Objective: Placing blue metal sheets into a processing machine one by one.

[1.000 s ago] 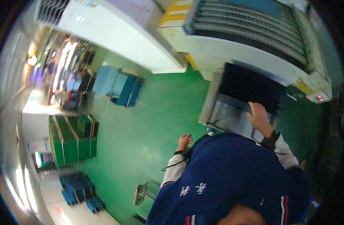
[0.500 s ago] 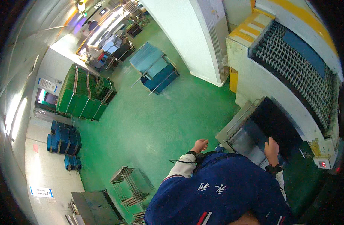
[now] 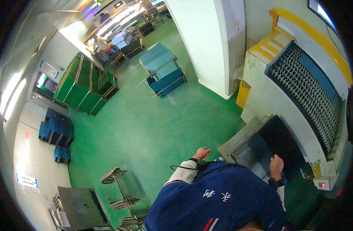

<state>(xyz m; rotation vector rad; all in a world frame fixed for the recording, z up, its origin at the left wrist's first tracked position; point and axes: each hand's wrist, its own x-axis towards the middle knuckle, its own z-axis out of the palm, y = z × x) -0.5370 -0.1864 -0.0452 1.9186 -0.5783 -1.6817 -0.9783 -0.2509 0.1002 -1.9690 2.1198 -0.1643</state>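
My left hand [image 3: 202, 154] is in front of my body at waist height, over the green floor. Its fingers curl inward, and nothing shows in them. To the right, my right hand [image 3: 276, 166] hangs above a rack [image 3: 242, 135] of flat boards. Its fingers are bent closed with the thumb side up, and no held thing is visible. From this angle I cannot tell whether it touches a dark board [image 3: 278, 136] behind it. A paler grey sheet [image 3: 247, 154] lies between my two hands, partly hidden by my jacket.
A pale machine [image 3: 276, 86] with a bed of rollers [image 3: 305, 88] stands at the right, near a white pillar [image 3: 207, 42]. Ahead is a cart of blue boards [image 3: 165, 73]. Green racks [image 3: 82, 86], blue bins [image 3: 57, 129] and a metal frame [image 3: 120, 188] stand at the left.
The view has shifted, so the machine and pillar sit further right and lower. Both hands appear slightly further left, the right one also lower. Their fingers stay curled.
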